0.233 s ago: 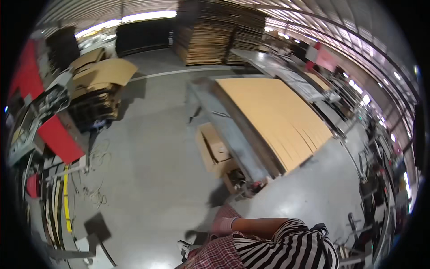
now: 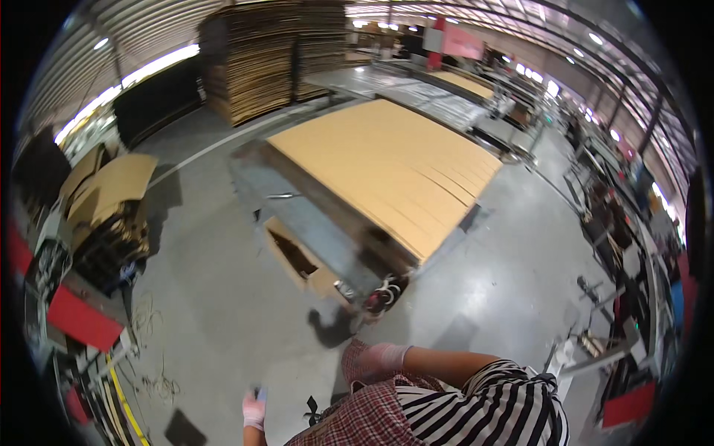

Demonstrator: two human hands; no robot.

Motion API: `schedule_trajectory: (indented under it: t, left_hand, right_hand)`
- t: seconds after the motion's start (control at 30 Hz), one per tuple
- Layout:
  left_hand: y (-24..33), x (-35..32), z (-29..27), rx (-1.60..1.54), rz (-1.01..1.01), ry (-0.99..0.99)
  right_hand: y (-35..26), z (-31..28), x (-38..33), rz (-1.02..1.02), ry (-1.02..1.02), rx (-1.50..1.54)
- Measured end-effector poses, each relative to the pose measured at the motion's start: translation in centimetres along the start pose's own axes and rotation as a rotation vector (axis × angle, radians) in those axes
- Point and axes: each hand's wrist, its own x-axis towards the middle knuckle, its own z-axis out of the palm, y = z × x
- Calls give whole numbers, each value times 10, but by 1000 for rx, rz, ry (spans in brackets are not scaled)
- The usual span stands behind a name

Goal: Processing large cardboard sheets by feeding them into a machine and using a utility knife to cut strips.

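My right hand (image 2: 383,358), in a pale pink glove, is held low in front of my body beside the red plaid cloth (image 2: 375,409) I wear. Its fingers are hard to make out against that cloth. My left hand (image 2: 253,407), gloved too, is over the floor at the lower edge; its fingertips look dark grey and blurred, and whether they hold anything is unclear. Ahead is a low table with a large tan cardboard sheet (image 2: 394,171) on it, slit along its right part. Neither hand touches the sheet. A slim metal tool (image 2: 282,195) lies on the table's grey side ledge (image 2: 297,215).
An open cardboard box (image 2: 321,281) stands below the ledge, near a red and white mechanical part (image 2: 383,295) at the table's near corner. Tall cardboard stacks (image 2: 253,67) rise behind. Cables (image 2: 160,386) lie on the left floor; machinery (image 2: 625,349) lines the right.
My view has turned to the right, and the table now appears farther left and higher. My left hand has come into view at the lower edge.
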Motion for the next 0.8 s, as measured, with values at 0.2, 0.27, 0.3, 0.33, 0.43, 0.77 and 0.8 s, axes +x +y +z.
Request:
schedule_trajectory:
  t: [0.2, 0.27, 0.3, 0.33, 0.43, 0.77, 0.8]
  left_hand:
    - [313, 83, 169, -931, -43, -308]
    - [344, 94, 244, -1104, -129, -514]
    - [347, 96, 283, -1114, -280, -684]
    - [355, 97, 312, -1124, -423, -856]
    - [418, 88, 375, -1423, -736, -996]
    - [485, 164, 435, -1252, -412, -153]
    - [503, 167, 427, -1196, -561, 19]
  right_hand:
    - [180, 1, -160, 125, 254, 185]
    - [221, -21, -201, 279, 211, 178]
    - [234, -28, -218, 243, 170, 177]
    - [248, -36, -230, 311, 187, 203]
    - [323, -7, -247, 297, 235, 218]
    - [479, -104, -269, 337, 166, 349]
    - [504, -111, -273, 333, 161, 336]
